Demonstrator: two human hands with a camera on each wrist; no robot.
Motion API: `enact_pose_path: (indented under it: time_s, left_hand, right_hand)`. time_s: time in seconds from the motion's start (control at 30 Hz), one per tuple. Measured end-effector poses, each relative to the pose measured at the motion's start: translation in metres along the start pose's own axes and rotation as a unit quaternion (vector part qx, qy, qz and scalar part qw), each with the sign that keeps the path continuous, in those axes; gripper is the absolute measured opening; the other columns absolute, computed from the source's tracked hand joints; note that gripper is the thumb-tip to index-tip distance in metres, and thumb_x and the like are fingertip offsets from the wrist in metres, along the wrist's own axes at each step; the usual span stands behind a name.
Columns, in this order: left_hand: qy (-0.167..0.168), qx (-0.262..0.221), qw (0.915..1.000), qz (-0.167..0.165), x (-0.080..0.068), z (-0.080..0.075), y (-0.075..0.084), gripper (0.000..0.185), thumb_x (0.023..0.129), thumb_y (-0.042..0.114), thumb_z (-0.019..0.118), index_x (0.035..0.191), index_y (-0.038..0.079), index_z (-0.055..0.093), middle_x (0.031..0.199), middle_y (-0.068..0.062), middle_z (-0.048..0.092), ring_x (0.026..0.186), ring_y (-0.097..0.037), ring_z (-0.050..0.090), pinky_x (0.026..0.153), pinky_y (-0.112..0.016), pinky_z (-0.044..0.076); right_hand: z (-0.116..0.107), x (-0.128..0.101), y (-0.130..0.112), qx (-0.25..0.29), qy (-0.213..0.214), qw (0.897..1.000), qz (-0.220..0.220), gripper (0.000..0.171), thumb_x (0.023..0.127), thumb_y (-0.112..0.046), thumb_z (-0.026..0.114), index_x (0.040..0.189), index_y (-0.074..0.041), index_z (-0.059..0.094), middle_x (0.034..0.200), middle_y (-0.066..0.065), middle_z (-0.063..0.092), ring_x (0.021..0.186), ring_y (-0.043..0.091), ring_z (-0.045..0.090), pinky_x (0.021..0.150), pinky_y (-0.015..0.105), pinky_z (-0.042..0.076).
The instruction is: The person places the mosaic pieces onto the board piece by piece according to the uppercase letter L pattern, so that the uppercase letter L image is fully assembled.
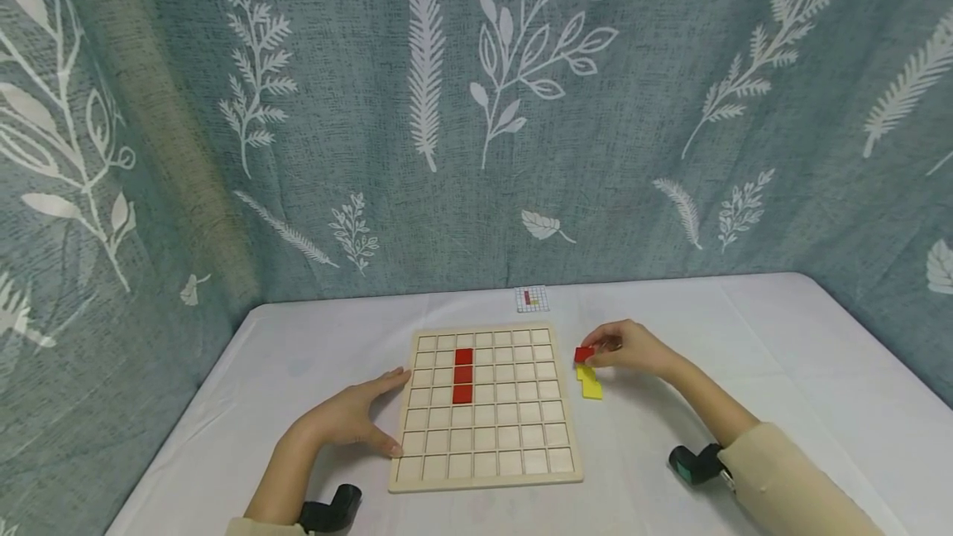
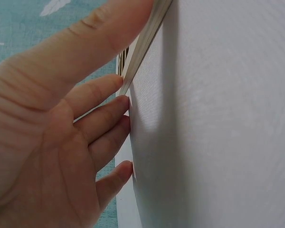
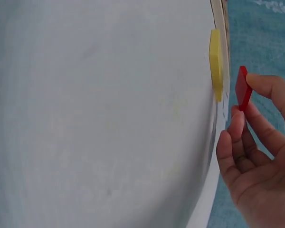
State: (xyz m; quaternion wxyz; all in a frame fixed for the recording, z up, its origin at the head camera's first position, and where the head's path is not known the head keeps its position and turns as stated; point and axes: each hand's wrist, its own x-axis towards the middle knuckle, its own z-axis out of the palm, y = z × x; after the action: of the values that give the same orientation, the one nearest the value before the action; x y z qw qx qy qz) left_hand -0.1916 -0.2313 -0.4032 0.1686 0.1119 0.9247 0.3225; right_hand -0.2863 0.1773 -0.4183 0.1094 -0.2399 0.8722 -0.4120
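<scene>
A wooden grid board (image 1: 487, 453) lies on the white table, with a red bar (image 1: 463, 375) filling three cells of one column. My left hand (image 1: 357, 416) rests flat with straight fingers against the board's left edge (image 2: 141, 45). My right hand (image 1: 629, 347) pinches a small red tile (image 1: 584, 354) just right of the board, lifted off the cloth; the right wrist view shows the red tile (image 3: 242, 88) between thumb and fingertips. A yellow stepped piece (image 1: 590, 382) lies on the table under that hand, and shows as a yellow piece (image 3: 215, 62) in the right wrist view.
A small pattern card (image 1: 532, 299) lies beyond the board's far edge. The white table (image 1: 782, 354) stretches right and left of the board. A leaf-printed blue curtain (image 1: 476, 106) hangs behind.
</scene>
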Motion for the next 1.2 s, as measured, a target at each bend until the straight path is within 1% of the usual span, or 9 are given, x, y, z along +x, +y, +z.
enact_pose_path:
  time_s: [0.1,0.23,0.43,0.6,0.73,0.87,1.0,1.2]
  left_hand:
    - [0.000,-0.003,1.0000,-0.002,0.001,0.000,0.000,0.104,0.051,0.025,0.089,0.140,0.006,0.039,0.148,-0.017,0.030,0.135,-0.040,0.024,0.105,-0.057,0.025]
    - [-0.002,-0.006,1.0000,0.001,0.001,-0.001,-0.001,0.104,0.051,0.025,0.089,0.140,0.006,0.039,0.148,-0.018,0.029,0.135,-0.041,0.023,0.106,-0.057,0.024]
    - [-0.005,-0.007,0.9999,0.005,0.001,-0.001,-0.002,0.104,0.051,0.025,0.088,0.140,0.006,0.038,0.148,-0.018,0.028,0.135,-0.041,0.023,0.106,-0.057,0.024]
    - [-0.007,-0.007,0.9999,0.007,-0.001,-0.001,-0.001,0.104,0.051,0.024,0.088,0.141,0.006,0.038,0.148,-0.019,0.028,0.135,-0.042,0.022,0.105,-0.058,0.024]
    - [-0.006,-0.006,1.0000,0.005,0.000,-0.001,-0.001,0.104,0.051,0.025,0.088,0.140,0.006,0.038,0.148,-0.018,0.028,0.136,-0.041,0.022,0.105,-0.057,0.024]
    - [-0.006,-0.002,1.0000,0.005,0.000,0.000,-0.001,0.104,0.052,0.025,0.088,0.140,0.006,0.038,0.148,-0.018,0.029,0.135,-0.041,0.023,0.105,-0.057,0.025]
    - [-0.008,0.000,1.0000,0.006,-0.001,-0.001,0.000,0.104,0.052,0.024,0.088,0.141,0.006,0.038,0.148,-0.018,0.028,0.135,-0.041,0.023,0.105,-0.057,0.025]
    - [-0.011,-0.002,0.9999,0.009,-0.001,-0.001,0.001,0.103,0.053,0.023,0.088,0.141,0.006,0.038,0.148,-0.018,0.028,0.135,-0.041,0.022,0.105,-0.057,0.025]
  right_hand:
    - [0.004,0.001,-0.003,-0.005,-0.003,1.000,-0.005,0.029,0.075,-0.015,0.073,0.098,0.002,0.067,0.079,0.002,0.065,0.070,0.012,0.055,0.063,0.022,0.047]
    - [0.011,0.002,-0.011,-0.007,-0.014,1.000,-0.023,0.029,0.075,-0.015,0.072,0.098,0.002,0.068,0.079,0.002,0.065,0.070,0.011,0.055,0.063,0.022,0.048]
    - [0.026,0.000,-0.028,0.007,-0.043,0.998,-0.052,0.028,0.077,-0.016,0.072,0.100,0.001,0.069,0.083,0.002,0.066,0.069,0.008,0.056,0.064,0.021,0.049]
    - [0.040,-0.001,-0.043,0.008,-0.059,0.996,-0.073,0.027,0.077,-0.016,0.071,0.099,0.000,0.069,0.085,0.003,0.067,0.070,0.006,0.056,0.064,0.020,0.050]
    - [0.051,-0.001,-0.055,0.015,-0.067,0.995,-0.070,0.025,0.076,-0.018,0.073,0.098,-0.004,0.070,0.085,0.000,0.066,0.068,0.006,0.055,0.063,0.020,0.049]
    - [0.060,-0.001,-0.063,0.019,-0.065,0.995,-0.077,0.025,0.075,-0.017,0.074,0.096,-0.005,0.071,0.082,-0.001,0.066,0.065,0.006,0.053,0.061,0.020,0.047]
    - [0.070,0.001,-0.071,0.015,-0.054,0.995,-0.078,0.024,0.074,-0.018,0.076,0.094,-0.006,0.071,0.077,-0.003,0.065,0.062,0.004,0.050,0.057,0.018,0.045]
    - [0.083,0.005,-0.081,0.011,-0.053,0.995,-0.079,0.024,0.074,-0.018,0.076,0.095,-0.006,0.071,0.076,-0.004,0.066,0.061,0.003,0.050,0.056,0.018,0.044]
